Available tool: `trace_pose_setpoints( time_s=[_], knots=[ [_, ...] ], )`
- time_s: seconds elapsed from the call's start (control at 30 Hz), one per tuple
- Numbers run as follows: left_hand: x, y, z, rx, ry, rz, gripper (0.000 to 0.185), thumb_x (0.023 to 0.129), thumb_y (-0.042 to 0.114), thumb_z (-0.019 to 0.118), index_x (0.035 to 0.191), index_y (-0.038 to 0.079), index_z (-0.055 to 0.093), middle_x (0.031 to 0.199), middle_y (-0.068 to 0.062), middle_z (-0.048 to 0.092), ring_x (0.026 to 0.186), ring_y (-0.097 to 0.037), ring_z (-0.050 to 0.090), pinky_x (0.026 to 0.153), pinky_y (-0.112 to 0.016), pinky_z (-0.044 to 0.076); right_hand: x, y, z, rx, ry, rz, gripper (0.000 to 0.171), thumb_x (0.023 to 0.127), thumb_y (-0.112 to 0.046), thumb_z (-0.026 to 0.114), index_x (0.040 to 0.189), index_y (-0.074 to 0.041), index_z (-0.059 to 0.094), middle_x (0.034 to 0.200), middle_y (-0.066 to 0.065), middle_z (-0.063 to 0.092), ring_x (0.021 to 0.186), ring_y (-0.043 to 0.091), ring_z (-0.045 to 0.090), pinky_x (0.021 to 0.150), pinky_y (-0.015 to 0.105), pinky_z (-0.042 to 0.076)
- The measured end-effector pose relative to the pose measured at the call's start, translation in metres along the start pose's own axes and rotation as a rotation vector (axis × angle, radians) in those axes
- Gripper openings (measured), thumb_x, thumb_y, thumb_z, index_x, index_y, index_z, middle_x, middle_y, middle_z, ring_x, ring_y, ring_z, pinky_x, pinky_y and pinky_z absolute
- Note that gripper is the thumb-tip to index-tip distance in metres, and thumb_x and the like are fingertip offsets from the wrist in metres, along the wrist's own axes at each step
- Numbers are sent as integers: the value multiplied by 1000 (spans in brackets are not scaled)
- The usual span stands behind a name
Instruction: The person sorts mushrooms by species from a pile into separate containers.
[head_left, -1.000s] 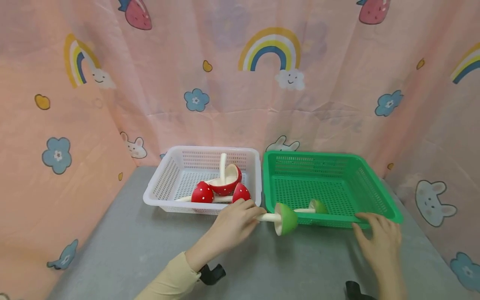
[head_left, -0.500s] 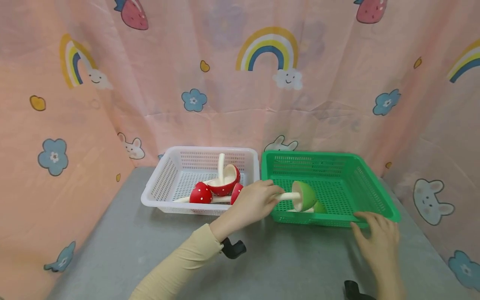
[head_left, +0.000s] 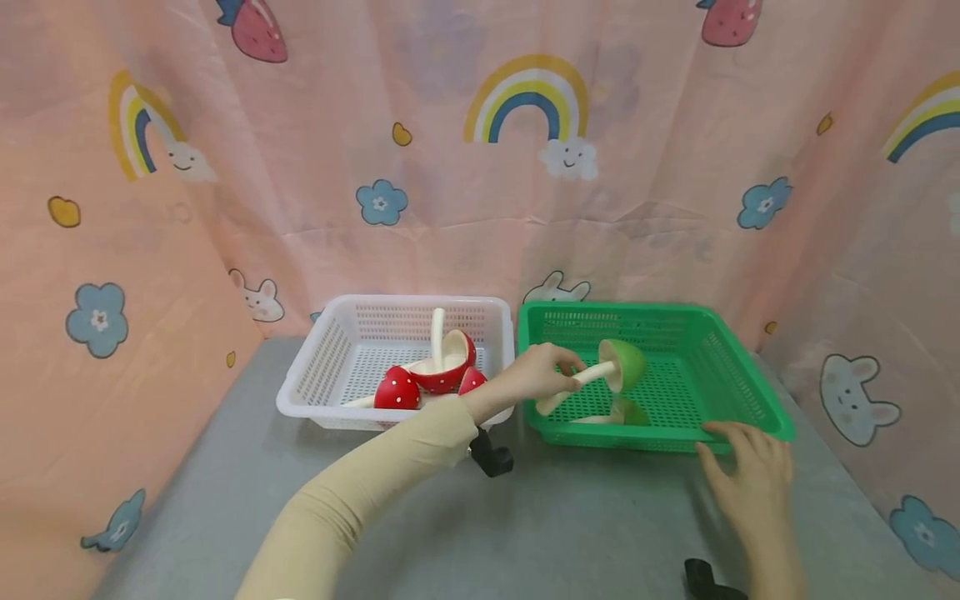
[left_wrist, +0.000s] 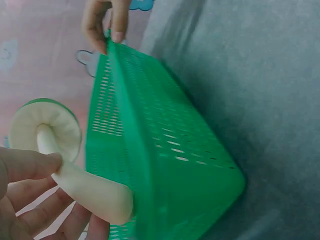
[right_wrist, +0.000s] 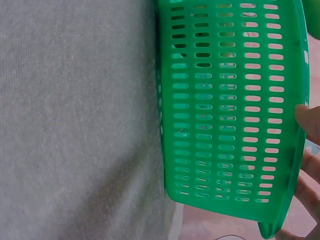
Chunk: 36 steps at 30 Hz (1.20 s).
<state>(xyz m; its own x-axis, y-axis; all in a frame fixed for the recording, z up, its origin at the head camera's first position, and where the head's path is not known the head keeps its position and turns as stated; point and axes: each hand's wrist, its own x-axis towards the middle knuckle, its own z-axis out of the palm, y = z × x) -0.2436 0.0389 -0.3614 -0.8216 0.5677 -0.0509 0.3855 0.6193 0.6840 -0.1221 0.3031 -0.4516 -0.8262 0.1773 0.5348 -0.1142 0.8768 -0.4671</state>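
Observation:
My left hand (head_left: 543, 373) pinches the pale stem of a toy mushroom with a green cap (head_left: 628, 367), over the left part of the green basket (head_left: 750, 383). In the left wrist view, thumb and fingers lie along the curved stem (left_wrist: 95, 195), whose thick end overlaps the basket rim. A second green-capped mushroom (head_left: 628, 412) lies inside that basket near its front wall. At the front right, my right hand (head_left: 756, 479) grips the basket rim; the right wrist view has its thumb (right_wrist: 309, 121) right at the edge.
Left of the green basket stands a white basket (head_left: 311, 387) with several red, white-dotted toy mushrooms (head_left: 397, 389). Both baskets sit on a grey tabletop (head_left: 585, 517). A pink patterned curtain (head_left: 465, 183) hangs behind and along the sides.
The left hand has carried the green-capped mushroom right and away from me, from in front of the basket rim to over the green basket. The right hand stays on the rim.

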Motion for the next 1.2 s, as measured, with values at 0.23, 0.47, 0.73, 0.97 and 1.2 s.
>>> trace_pose_setpoints(
  time_s=[0.23, 0.47, 0.73, 0.97, 1.2],
  knots=[
    [22, -5, 12, 19, -26, -89, 26, 90, 16, 67, 115, 12, 70, 107, -7, 71, 75, -12, 65, 56, -20, 50, 0, -2, -1, 2, 7, -4, 25, 82, -3, 70, 106, -6, 65, 115, 23, 57, 109, 43, 43, 98, 63, 25],
    [32, -5, 26, 289, -18, -79, 21, 91, 17, 64, 110, 16, 72, 95, -1, 71, 59, -9, 53, 50, -19, 42, -1, -2, -1, -14, 36, -42, 26, 79, -2, 73, 104, -6, 66, 110, 22, 60, 103, 41, 47, 91, 56, 31],
    [36, -8, 38, 354, -49, -76, 17, 93, 11, 59, 102, 13, 73, 82, 0, 67, 58, -9, 49, 51, -20, 40, -1, 0, 0, -6, 61, -62, 28, 77, 0, 73, 104, -5, 66, 110, 22, 60, 101, 40, 47, 89, 53, 31],
    [37, -12, 50, 402, -48, -58, 13, 94, 14, 59, 88, 12, 70, 73, 2, 61, 61, -10, 52, 49, -19, 42, 0, -1, 0, -4, 47, -43, 27, 78, -1, 73, 104, -5, 66, 112, 23, 60, 103, 41, 46, 90, 55, 30],
    [30, -9, 47, 406, -48, -22, 36, 92, 10, 56, 126, 19, 64, 123, 2, 67, 75, -8, 55, 47, -18, 33, 0, -2, 0, -13, 20, -17, 26, 81, -3, 72, 106, -6, 65, 114, 23, 58, 106, 42, 44, 95, 59, 28]
  ],
)
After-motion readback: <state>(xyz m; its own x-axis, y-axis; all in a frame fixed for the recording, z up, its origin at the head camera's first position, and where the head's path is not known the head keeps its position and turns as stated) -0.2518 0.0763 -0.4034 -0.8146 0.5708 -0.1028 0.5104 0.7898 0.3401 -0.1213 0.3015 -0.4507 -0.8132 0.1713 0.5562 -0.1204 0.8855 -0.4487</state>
